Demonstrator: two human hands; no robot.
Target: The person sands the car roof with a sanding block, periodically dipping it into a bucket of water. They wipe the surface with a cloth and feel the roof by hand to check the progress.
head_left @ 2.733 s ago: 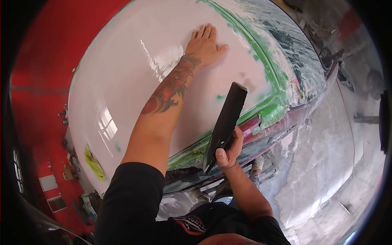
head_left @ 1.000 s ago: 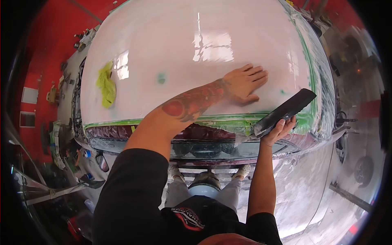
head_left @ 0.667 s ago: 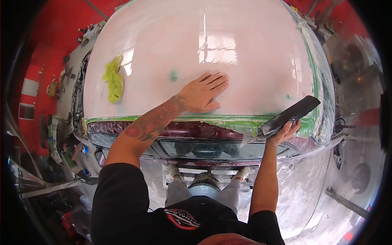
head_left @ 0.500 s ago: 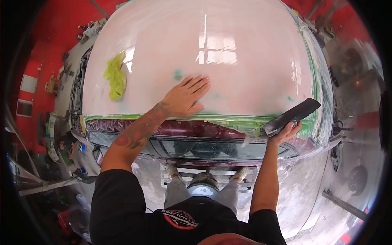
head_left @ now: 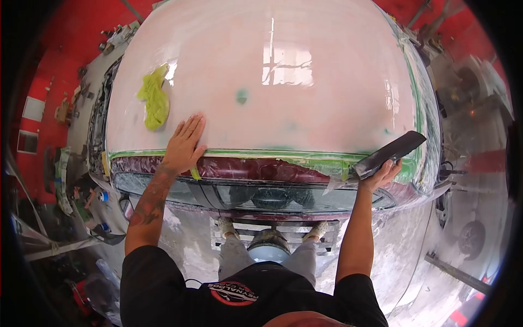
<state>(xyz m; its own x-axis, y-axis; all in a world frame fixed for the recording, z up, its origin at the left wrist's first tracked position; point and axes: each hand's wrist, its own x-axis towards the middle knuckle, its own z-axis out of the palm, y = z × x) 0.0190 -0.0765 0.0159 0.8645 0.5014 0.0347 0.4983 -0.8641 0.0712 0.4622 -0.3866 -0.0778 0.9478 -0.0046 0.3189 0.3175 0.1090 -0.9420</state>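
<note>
My left hand (head_left: pixel 185 144) lies flat on the wet, pale pink car roof (head_left: pixel 327 109), fingers stretched out, close to the green tape (head_left: pixel 245 153) along its edge. Just beyond those fingertips rests a crumpled yellow-green cloth (head_left: pixel 156 101). At the roof's near right corner, my right hand (head_left: pixel 384 177) is wrapped around a long black sanding block (head_left: pixel 389 153), held tilted over the taped edge. A dark green spot (head_left: pixel 242 97) shows in the pink surface right of the cloth.
Below the roof edge run a maroon painted strip (head_left: pixel 245 169) and the car's side window (head_left: pixel 272 197). A bucket (head_left: pixel 269 250) stands between my feet on a slatted platform (head_left: pixel 256 230). Bottles and tools lie at the left, and a wheel (head_left: pixel 472 240) lies at the right.
My left hand has slid left across the roof, from near the middle to close by the cloth. My right hand and the sanding block have barely moved.
</note>
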